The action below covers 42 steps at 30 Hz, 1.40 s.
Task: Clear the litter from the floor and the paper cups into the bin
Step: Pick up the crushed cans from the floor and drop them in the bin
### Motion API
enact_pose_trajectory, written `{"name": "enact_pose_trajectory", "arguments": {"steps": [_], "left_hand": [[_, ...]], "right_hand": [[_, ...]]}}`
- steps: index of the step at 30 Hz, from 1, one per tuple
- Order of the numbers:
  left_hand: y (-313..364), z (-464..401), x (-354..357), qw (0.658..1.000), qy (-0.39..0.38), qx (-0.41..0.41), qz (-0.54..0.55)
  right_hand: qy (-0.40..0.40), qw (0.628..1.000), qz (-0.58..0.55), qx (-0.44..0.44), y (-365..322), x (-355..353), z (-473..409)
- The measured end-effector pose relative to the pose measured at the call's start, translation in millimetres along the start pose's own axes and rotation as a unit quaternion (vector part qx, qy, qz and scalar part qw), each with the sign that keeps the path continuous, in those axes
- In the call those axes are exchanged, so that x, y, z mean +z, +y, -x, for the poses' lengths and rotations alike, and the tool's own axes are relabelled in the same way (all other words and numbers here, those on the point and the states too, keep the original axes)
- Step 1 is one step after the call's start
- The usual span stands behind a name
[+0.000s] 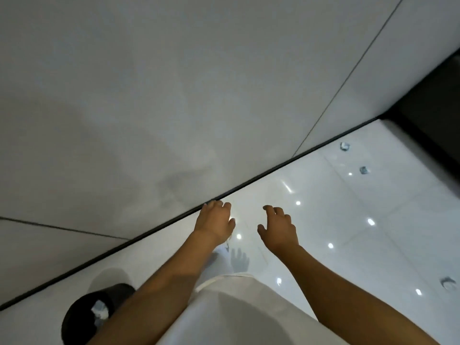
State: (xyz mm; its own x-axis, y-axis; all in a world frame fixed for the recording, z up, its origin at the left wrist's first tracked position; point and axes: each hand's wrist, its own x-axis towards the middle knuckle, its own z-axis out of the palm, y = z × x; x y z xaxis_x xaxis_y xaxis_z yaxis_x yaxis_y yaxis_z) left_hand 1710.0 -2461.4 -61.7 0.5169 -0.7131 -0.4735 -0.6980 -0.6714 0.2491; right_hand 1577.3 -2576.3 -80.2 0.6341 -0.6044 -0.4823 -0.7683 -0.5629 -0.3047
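Head view looks down at a glossy white tiled floor (348, 220) beside a grey wall, with a black bin (82, 317) as the landmark at the person's left side. A crumpled wad of paper (100, 310) already lies inside the bin, so part of the job appears done. Well away from the bin, toward the far dark corner, two small crumpled scraps remain on the floor: one (345, 146) nearest the wall, another (364, 170) just beside it. A third piece (448, 283), possibly a flattened paper cup though too blurred to be sure, lies far from the bin on the opposite side. The left hand (215, 225) and right hand (280, 226) both reach forward with loose, released grip, carrying nothing. By my judgement, at least three pickups are left.
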Motion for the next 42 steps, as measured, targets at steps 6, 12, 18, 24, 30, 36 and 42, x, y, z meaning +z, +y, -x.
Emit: {"name": "enact_pose_trajectory", "arguments": {"steps": [6, 12, 18, 24, 30, 36, 42], "left_hand": [[76.2, -97.6, -33.4, 0.992, -0.040, 0.111, -0.050], [146.7, -199.7, -74.1, 0.976, -0.052, 0.195, -0.088], [226.8, -278.6, -96.2, 0.954, -0.083, 0.254, -0.133], [338.7, -341.3, -89.7, 0.932, -0.102, 0.308, -0.160], [457.1, -397.7, -79.8, 0.942, -0.102, 0.291, -0.135], [540.5, -446.8, -73.3, 0.951, -0.104, 0.267, -0.116], [594.9, -515.8, -77.0, 0.953, -0.118, 0.251, -0.119]], "right_hand": [[0.054, 0.988, -0.068, 0.124, 71.0, -58.2, -50.0], [0.071, 0.965, -0.136, 0.215, 122.3, -106.3, -102.9], [0.093, 0.932, -0.198, 0.287, 177.4, -139.8, -132.3], [0.099, 0.909, -0.222, 0.340, 271.6, -184.7, -161.8], [0.103, 0.914, -0.218, 0.325, 387.0, -250.1, -200.2], [0.085, 0.915, -0.214, 0.331, 482.4, -305.9, -244.6], [0.077, 0.913, -0.229, 0.330, 540.7, -346.1, -306.9]]}}
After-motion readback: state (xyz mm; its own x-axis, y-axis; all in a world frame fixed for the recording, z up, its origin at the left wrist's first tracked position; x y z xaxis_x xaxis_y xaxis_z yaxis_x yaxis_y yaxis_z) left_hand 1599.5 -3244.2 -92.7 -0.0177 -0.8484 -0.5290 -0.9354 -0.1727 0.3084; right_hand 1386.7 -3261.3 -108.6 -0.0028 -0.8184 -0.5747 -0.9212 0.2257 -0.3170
